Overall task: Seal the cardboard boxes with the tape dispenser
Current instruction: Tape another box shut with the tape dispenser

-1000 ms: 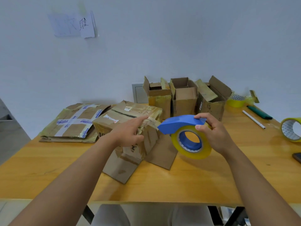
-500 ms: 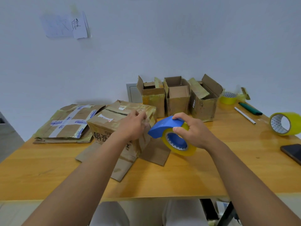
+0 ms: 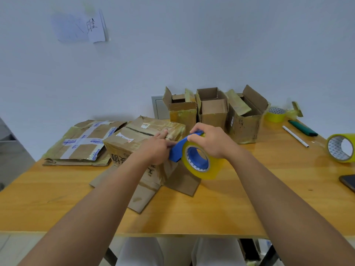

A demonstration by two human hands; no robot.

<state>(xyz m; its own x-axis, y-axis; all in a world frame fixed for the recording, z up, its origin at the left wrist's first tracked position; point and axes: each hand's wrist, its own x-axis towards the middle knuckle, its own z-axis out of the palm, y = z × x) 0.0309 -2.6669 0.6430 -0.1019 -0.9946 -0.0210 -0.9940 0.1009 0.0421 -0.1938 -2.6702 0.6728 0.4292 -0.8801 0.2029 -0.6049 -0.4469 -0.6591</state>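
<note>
— What am I looking at on the feed?

— A worn cardboard box (image 3: 142, 143) near the middle of the wooden table (image 3: 269, 198), its top flaps closed and streaked with old yellowish tape, white labels stuck on, black characters on the front. Loose flaps splay out underneath it.

— And my hands?

— My right hand (image 3: 211, 140) curls round the blue tape dispenser (image 3: 179, 150), which carries a roll of yellow tape and sits just right of the box, its nose at the top edge. My left hand (image 3: 156, 148) rests on the box top, fingers extended towards that nose; whether they pinch the tape end, I cannot tell.

— Other boxes?

— Three open boxes (image 3: 211, 110) stand behind, by the wall.
</note>
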